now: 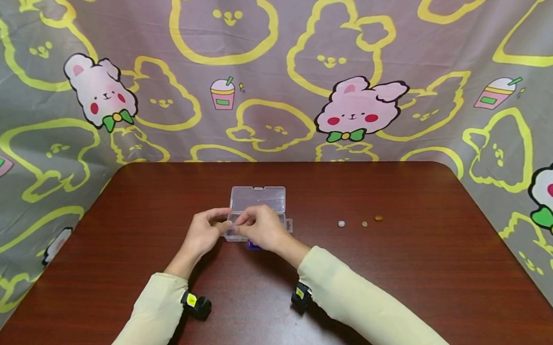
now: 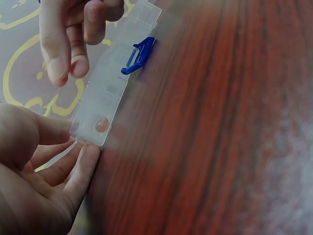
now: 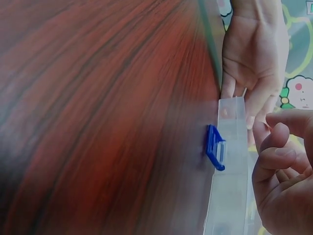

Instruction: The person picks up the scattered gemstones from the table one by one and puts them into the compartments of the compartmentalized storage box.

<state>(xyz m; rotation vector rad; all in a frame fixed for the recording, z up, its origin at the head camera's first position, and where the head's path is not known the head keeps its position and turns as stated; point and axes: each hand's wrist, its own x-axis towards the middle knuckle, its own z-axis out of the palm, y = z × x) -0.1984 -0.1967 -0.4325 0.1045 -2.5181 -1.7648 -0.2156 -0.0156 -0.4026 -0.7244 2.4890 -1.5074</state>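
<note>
A clear plastic organizer box [image 1: 235,238] stands on the table with its lid [image 1: 257,194] raised at the back. My left hand [image 1: 201,235] grips the box's left end between thumb and fingers, as the left wrist view shows. An orange-brown pebble [image 2: 101,125] shows through the wall at that end. On the front hangs a blue latch [image 2: 139,56], swung down. My right hand [image 1: 263,229] is over the box, its fingers [image 2: 56,68] loosely bent above the left part; nothing shows between them.
To the right of the box, a white pebble [image 1: 341,224], a small speckled pebble [image 1: 364,224] and a brown pebble [image 1: 378,218] lie on the dark wooden table [image 1: 394,290]. A patterned curtain [image 1: 276,48] hangs behind the table and along its sides.
</note>
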